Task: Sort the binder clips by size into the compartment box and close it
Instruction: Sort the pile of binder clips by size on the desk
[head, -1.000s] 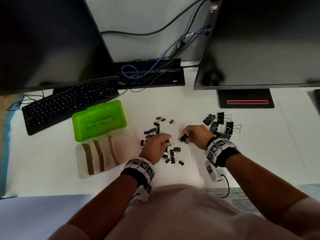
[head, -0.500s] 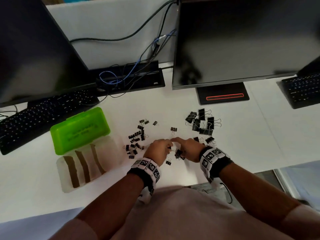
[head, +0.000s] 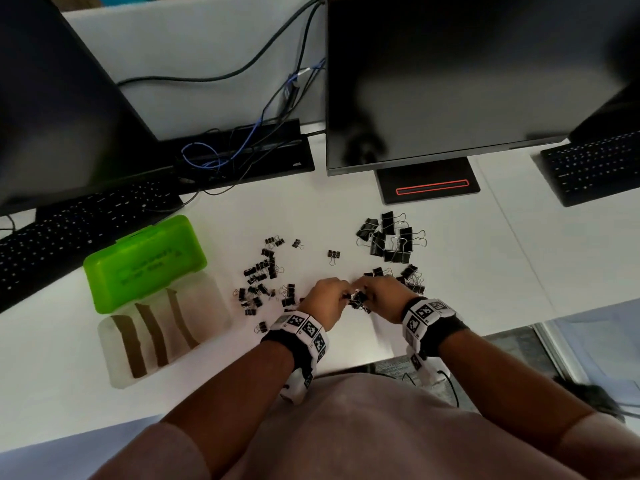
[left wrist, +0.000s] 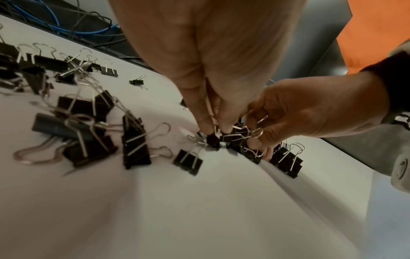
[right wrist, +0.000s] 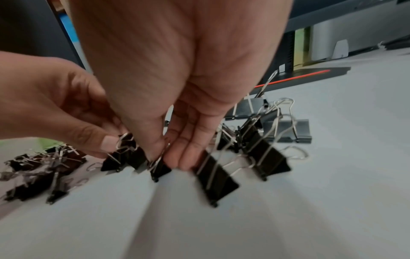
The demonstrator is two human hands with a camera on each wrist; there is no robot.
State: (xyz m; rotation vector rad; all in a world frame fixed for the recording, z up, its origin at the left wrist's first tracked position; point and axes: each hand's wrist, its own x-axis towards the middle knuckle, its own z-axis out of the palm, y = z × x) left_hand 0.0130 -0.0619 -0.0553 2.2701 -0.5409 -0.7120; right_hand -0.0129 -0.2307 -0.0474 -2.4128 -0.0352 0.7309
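Black binder clips lie on the white desk in three groups: small ones (head: 263, 277) at the left, large ones (head: 391, 240) at the back right, medium ones (head: 414, 280) by my right wrist. The compartment box (head: 114, 372) stands open at the left, its green lid (head: 145, 261) folded back. My left hand (head: 341, 295) and right hand (head: 363, 293) meet fingertip to fingertip. The left hand (left wrist: 211, 130) pinches a small clip (left wrist: 213, 141). The right hand (right wrist: 167, 157) pinches the wire handle of another clip (right wrist: 159, 169), with a bunch of clips (left wrist: 238, 135) under its fingers.
Two dark monitors (head: 467, 74) stand at the back with a cable tray (head: 242, 157) between them. A keyboard (head: 79, 230) lies behind the box and another keyboard (head: 595, 168) at the far right. The desk's front edge (head: 502, 327) runs just below my right wrist.
My hands have drawn together and back toward the front edge, from working apart to meeting over one bunch of clips. The head view has swung to the right.
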